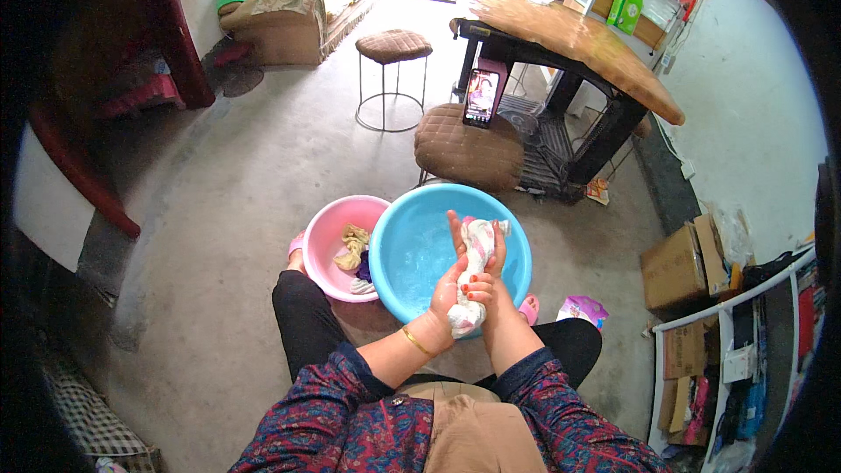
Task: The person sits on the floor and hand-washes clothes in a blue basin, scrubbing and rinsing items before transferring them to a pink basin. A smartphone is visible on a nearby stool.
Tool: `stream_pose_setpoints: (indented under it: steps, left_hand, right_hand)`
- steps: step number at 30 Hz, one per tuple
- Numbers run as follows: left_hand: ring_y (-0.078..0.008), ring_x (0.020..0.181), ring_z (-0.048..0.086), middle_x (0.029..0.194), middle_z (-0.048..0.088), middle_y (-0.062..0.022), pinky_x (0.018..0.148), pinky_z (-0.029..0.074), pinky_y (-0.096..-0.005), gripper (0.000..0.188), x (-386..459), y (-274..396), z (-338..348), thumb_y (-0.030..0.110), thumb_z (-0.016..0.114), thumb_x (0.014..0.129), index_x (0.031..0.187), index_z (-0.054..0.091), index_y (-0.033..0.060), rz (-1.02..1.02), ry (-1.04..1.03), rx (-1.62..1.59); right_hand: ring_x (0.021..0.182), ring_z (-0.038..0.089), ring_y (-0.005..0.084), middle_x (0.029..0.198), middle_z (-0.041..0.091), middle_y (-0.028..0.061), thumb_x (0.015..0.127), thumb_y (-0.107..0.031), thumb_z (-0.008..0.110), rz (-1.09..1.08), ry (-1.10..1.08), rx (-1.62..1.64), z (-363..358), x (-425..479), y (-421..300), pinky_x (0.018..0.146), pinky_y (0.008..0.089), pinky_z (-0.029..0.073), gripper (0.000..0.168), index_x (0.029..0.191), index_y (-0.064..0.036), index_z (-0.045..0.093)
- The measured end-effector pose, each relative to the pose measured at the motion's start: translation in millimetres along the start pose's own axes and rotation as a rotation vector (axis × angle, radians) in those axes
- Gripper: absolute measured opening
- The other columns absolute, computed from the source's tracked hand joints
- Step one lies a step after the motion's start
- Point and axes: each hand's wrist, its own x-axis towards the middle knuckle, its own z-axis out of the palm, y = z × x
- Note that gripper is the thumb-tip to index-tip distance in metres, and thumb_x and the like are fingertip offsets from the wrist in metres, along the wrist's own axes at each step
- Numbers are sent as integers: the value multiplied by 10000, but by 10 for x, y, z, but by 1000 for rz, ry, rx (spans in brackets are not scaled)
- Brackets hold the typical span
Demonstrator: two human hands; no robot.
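Observation:
A white cloth with pink marks [478, 251], bunched into a long roll, is held over a round blue plastic basin [394, 236]. My left hand [448, 289] grips its lower part, fingers wrapped across the front, a gold bracelet on the wrist. Along the upper part, my right hand [497, 256] holds the same cloth. Water [420, 256] lies in the basin below. Left of it and touching it stands a pink plastic basin [322, 236]. Inside that are a beige cloth [352, 246], a dark purple cloth [363, 267] and a whitish striped cloth [362, 286].
Beyond the basins, a smartphone [481, 97] stands on a brown padded stool [453, 151]. A second stool [393, 46] is farther off. A wood-topped table [585, 36] stands at back right. Cardboard boxes [673, 269], a white shelf [723, 328] and a purple packet [583, 311] are at right.

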Motion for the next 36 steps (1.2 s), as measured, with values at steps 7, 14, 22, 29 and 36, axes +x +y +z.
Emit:
stream_pose_setpoints:
  steps: [7, 14, 22, 29, 36]
  left_hand:
    - [-66, 465, 377, 642, 414, 9, 421, 338, -216, 365, -29, 229, -40, 331, 465, 902, 1071, 485, 8, 76, 373, 528]
    - [-133, 455, 423, 635, 453, -38, 414, 390, -306, 314, 35, 157, -97, 355, 475, 871, 928, 464, 46, 125, 686, 1456]
    - [-158, 465, 454, 586, 446, -42, 414, 400, -330, 322, 187, 445, -458, 395, 479, 866, 889, 454, 75, 20, 690, 2282]
    - [-193, 599, 565, 783, 579, -97, 483, 487, -357, 291, 171, 547, -373, 348, 438, 891, 1010, 483, 86, -47, 584, 1166]
    - [-160, 571, 529, 758, 561, -89, 421, 429, -267, 298, 137, 418, -54, 330, 408, 903, 1059, 480, 87, 190, 428, 1102]
  right_hand:
    - [528, 522, 182, 668, 521, 88, 784, -167, 574, 102, 155, -624, -368, 335, -446, 442, 305, 443, 155, 859, -45, 516]
    - [557, 551, 236, 661, 560, 103, 678, -140, 567, -38, 232, -1714, -288, 267, -552, 505, 350, 450, 167, 793, -19, 571]
    - [856, 598, 415, 889, 613, 272, 703, -137, 557, -106, 242, -2507, -350, 272, -284, 761, 446, 476, 279, 910, 43, 611]
    - [819, 620, 380, 883, 618, 268, 686, -181, 584, 171, 306, -2404, -484, 388, -482, 694, 435, 477, 361, 977, 32, 600]
    - [796, 619, 342, 933, 613, 215, 797, -443, 492, 369, 442, -1145, 179, 97, -322, 662, 492, 483, 641, 1202, 50, 425]
